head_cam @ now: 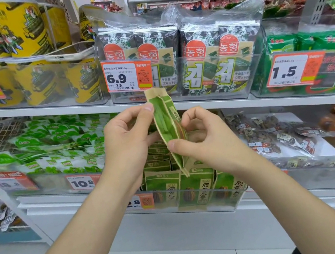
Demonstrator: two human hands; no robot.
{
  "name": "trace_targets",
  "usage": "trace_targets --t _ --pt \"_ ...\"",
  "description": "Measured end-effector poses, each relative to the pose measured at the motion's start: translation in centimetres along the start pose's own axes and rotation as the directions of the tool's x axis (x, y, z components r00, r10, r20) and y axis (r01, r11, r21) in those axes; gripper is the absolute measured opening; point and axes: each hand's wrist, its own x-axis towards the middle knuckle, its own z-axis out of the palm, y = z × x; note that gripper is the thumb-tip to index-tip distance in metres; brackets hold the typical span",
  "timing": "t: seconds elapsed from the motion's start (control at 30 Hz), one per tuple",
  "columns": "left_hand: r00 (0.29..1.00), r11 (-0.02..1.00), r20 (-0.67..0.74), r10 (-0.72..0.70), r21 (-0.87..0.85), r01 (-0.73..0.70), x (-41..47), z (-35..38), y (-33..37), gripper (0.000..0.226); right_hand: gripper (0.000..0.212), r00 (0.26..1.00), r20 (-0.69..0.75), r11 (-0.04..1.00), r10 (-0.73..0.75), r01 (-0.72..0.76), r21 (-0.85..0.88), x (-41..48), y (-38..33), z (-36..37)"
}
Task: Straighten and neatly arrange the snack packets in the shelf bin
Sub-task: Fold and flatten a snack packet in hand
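Both hands were raised in front of the lower shelf, above the clear shelf bin (199, 209).

- Left hand (128, 138): fingers curled, thumb pinching the upper part of a green-and-tan snack packet (165, 125).
- Right hand (204, 140): also curled, thumb pressed on the packet's lower half and fingers hooked behind it.
- The packet stood nearly upright and edge-on to the camera (possibly two pressed together; could not tell). Its top overlapped the foot of the 6.9 price tag (127, 75).
- Matching packets in the bin (197, 186) stood upright in the front row, faces forward. The hands and held packet hid much of the rows behind.
- The left wrist covered part of the bin's own price label (140, 202).

Surroundings:
- Upper shelf: seaweed multipacks (215, 60) in a clear tray, yellow canisters (19, 27) to the left, and a 1.5 tag (293, 70) to the right.
- Lower shelf: green-and-white sachets (54, 151) to the left of the bin, brown-filled clear bags (275, 136) to the right.
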Motion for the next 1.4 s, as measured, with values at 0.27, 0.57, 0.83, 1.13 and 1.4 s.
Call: trace_targets --t 0.27,0.57,0.83,1.13,1.4 --pt "0.979 0.997 0.201 -0.008 0.075 -0.008 -0.7 0.4 0.6 0.038 0.028 0.946 -0.193 0.963 -0.262 0.269 0.010 0.0 0.0 1.1" --pt "0.931 0.990 0.343 -0.124 0.105 0.093 -0.3 -0.8 0.8 0.062 0.054 0.946 -0.153 0.957 -0.287 0.275 -0.091 0.1 0.0 0.7" --pt "0.863 0.973 0.452 -0.225 0.058 0.223 0.0 -1.4 0.9 0.044 0.032 0.953 -0.227 0.978 -0.198 0.209 0.022 -0.1 -0.2 -0.1" --pt "0.822 0.932 0.486 -0.297 0.334 0.139 0.2 -1.8 0.3 0.029 0.080 0.971 -0.229 0.967 -0.064 0.117 0.228 0.2 0.2 -1.0" --pt "0.938 0.809 0.346 0.025 0.544 -0.222 1.6 -3.4 -0.3 0.023 0.019 0.954 -0.215 0.973 -0.210 0.181 -0.145 0.5 0.6 -2.7"
